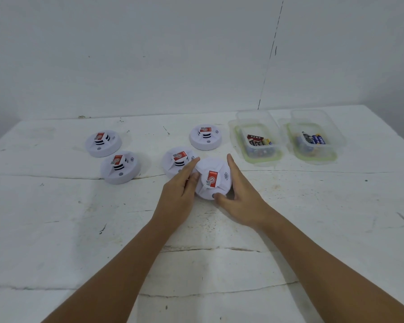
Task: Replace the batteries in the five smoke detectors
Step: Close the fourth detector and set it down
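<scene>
Gripping 1 round white plastic smoke detector: left hand, right hand.

Five smoke detectors left on the table; two battery containers right, side by side
</scene>
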